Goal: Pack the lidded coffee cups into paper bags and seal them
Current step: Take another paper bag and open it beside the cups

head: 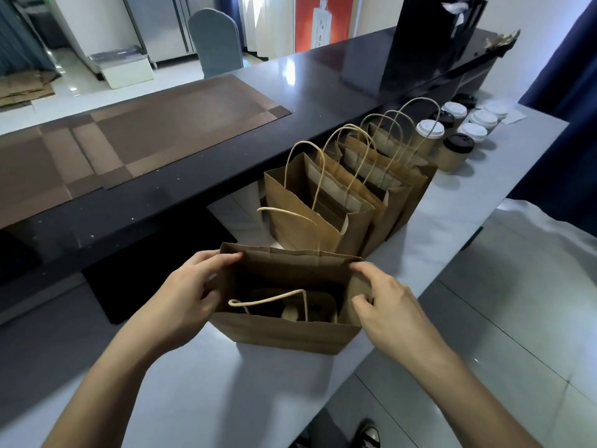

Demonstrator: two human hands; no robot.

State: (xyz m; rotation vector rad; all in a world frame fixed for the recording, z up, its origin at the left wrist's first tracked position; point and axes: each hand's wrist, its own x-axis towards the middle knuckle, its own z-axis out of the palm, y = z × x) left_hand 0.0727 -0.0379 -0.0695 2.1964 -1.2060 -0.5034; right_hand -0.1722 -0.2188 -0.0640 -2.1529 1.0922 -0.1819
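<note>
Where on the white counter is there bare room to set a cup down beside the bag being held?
Bare counter lies between the nearest bag and the person, and along the right edge beside the row of bags. The far end is crowded with lidded cups. Both the left hand and right hand flank the bag.

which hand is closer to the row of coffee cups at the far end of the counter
Right. The right hand grips the open bag on the side towards the coffee cups; the left hand holds the bag's opposite side, farther away.
</note>
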